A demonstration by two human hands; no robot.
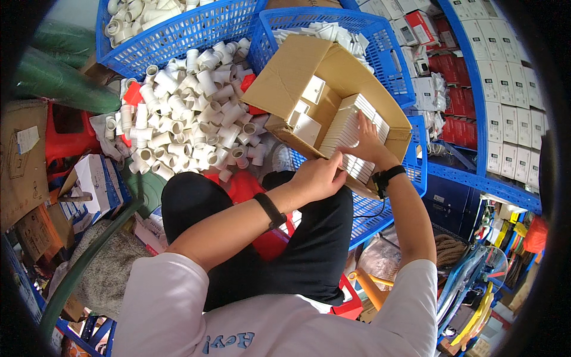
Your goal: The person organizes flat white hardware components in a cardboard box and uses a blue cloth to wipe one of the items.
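Observation:
An open cardboard box (290, 67) sits tilted before me, its flaps raised. Inside, a packed double row of thin white plates (343, 120), apparently plastic faceplates, stands on edge. More white plates lie flat at the box's left side, including a square plate (313, 89). My left hand (319, 178) grips the near rim of the box, thumb over the edge and fingers curled outside. With fingers spread, my right hand (368, 140) rests on the row of plates; its palm hides part of them.
White PVC pipe fittings (192, 111) lie heaped at the left. Behind stand a blue crate of fittings (178, 40) and another blue crate (379, 33) of white pieces. A further blue crate (374, 214) is under the cardboard box. Shelving (482, 176) with small boxes rises at the right.

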